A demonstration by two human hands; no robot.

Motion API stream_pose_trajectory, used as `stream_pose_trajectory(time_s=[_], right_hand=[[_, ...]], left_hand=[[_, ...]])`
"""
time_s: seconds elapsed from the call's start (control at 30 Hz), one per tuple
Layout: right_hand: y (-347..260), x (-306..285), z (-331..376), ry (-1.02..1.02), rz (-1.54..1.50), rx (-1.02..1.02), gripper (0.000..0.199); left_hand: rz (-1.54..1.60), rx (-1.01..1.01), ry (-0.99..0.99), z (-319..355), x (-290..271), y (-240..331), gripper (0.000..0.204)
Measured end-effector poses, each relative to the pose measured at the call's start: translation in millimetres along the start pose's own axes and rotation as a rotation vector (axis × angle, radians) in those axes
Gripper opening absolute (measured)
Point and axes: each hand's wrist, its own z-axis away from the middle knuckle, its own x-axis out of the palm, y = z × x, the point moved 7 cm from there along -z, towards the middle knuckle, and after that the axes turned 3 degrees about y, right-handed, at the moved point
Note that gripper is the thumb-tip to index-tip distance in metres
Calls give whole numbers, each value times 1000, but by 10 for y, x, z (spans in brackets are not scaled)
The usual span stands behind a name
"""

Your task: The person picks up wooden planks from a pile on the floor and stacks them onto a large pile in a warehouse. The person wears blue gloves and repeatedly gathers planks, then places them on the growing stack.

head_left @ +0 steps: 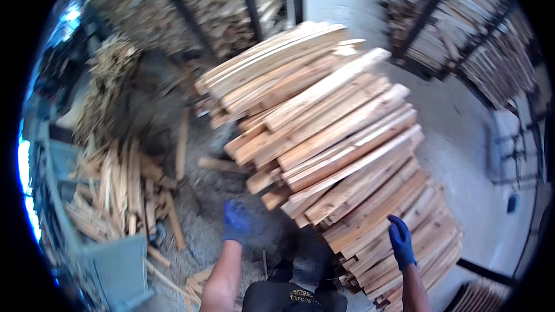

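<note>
Before me lies a long stack of light wooden boards (347, 162), laid side by side in uneven layers and reaching from the far middle to the near right. My right hand (401, 242), in a blue glove, is over the near boards with its fingers extended; nothing shows in its grip. Whether it touches the wood is hard to tell. My left hand (236, 222), also gloved in blue, hangs over the dark floor to the left of the stack, apart from the boards. Motion blurs its fingers, and I make out nothing in it.
On the left, loose wood strips (121, 188) lie heaped beside a blue-grey metal bin (115, 266). Scrap pieces are scattered on the dirty floor (202, 219). Racks of stacked wood (231, 11) stand at the back, and more racked boards (497, 63) at the far right.
</note>
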Motion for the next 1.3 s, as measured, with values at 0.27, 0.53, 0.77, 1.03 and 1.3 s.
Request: stream_pose_trajectory(time_s=[0.27, 0.53, 0.77, 1.03, 1.3], right_hand=[[-1091, -120, -1846, 205, 50, -281, 34], [-981, -460, -3816, 166, -38, 7, 45], [-1126, 385, -3897, -385, -7, 185, 56], [-1459, -46, -4191, 201, 325, -76, 39], [-393, -30, -4951, 173, 411, 92, 47]], left_hand=[[-23, -209, 105, -421, 458, 278, 76], [-249, -299, 144, -404, 759, 80, 72], [-1560, -4, -99, -70, 787, 369, 76], [-2641, 417, -597, -72, 421, -19, 79], [-2387, 383, -346, -485, 998, 646, 76]])
